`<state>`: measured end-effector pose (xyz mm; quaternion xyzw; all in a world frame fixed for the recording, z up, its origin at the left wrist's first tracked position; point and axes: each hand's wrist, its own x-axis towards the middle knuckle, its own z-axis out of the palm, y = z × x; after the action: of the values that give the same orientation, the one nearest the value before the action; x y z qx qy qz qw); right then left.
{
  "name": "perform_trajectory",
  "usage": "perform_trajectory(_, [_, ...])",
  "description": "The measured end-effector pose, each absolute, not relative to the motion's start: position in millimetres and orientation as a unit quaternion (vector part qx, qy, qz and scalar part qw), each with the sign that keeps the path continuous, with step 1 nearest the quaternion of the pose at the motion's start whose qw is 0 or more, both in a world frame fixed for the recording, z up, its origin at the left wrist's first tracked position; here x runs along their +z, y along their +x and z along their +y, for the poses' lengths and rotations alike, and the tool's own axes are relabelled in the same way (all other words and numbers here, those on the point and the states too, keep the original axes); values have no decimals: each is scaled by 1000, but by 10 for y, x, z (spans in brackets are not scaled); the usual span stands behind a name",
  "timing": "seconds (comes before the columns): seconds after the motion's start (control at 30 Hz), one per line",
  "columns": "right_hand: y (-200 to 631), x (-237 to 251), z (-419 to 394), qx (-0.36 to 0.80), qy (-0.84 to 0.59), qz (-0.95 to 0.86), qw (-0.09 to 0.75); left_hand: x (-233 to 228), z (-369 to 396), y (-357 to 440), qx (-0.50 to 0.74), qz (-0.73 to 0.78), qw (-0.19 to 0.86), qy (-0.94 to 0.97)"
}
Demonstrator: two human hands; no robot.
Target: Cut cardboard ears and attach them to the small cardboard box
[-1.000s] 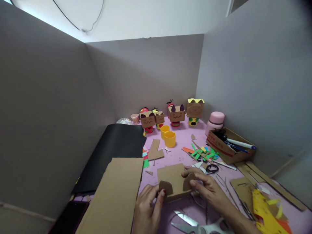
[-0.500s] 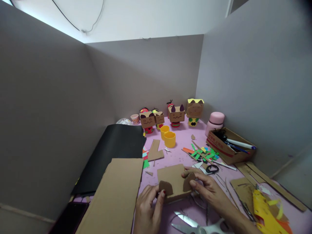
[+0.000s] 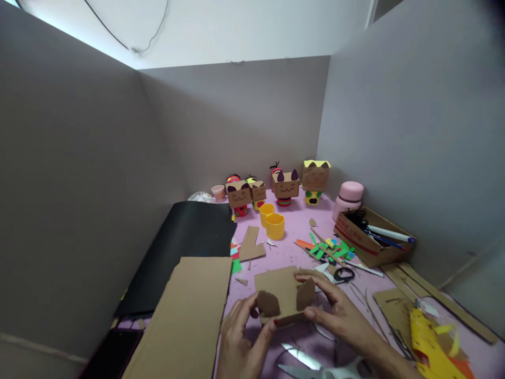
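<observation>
Box (image 3: 281, 295) gripped by both hands: left (image 3: 240, 337), right (image 3: 339, 316) | two ears (image 3: 268, 303) on | face not drawn

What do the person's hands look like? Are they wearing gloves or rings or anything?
No gloves. Both hands are bare, and no rings, watch or bracelets show. The left hand has red polish on a thumbnail. The right hand leads into a bare forearm with no sleeve in view. Its nails are too blurred to tell whether they are painted.
</observation>
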<state>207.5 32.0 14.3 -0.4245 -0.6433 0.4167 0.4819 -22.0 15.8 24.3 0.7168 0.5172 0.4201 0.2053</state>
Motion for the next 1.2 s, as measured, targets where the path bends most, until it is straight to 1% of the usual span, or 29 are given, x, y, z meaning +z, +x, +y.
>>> perform_trajectory(0.1, [2085,129,318,417,-433,-653,461,201,184,-250,413,511,198,728])
perform_trajectory(0.2, [2088,115,313,430,-453,-653,428,127,204,-275,407,496,216,736])
perform_trajectory(0.3, [2071,66,318,462,-460,-643,402,41,222,-278,398,494,270,724])
perform_trajectory(0.4, [2042,-13,335,488,-439,-641,398,-29,240,-259,409,476,343,699])
perform_trajectory(0.57, [2003,-75,360,506,-399,-620,448,-51,276,-211,438,466,454,621])
perform_trajectory(0.67, [1973,-36,368,524,-380,-592,481,-39,331,-167,487,420,532,551])
perform_trajectory(0.73, [1947,13,374,537,-355,-580,499,-32,377,-130,524,380,564,512])
perform_trajectory(0.83, [1919,96,398,529,-334,-576,526,-7,443,-83,555,349,579,484])
perform_trajectory(0.93, [1924,168,449,500,-345,-586,536,77,503,-60,559,360,573,479])
perform_trajectory(1.07, [1943,251,548,465,-380,-595,534,341,568,-27,556,367,557,495])
perform_trajectory(1.2, [1928,337,621,410,-394,-579,584,598,621,46,559,365,560,490])
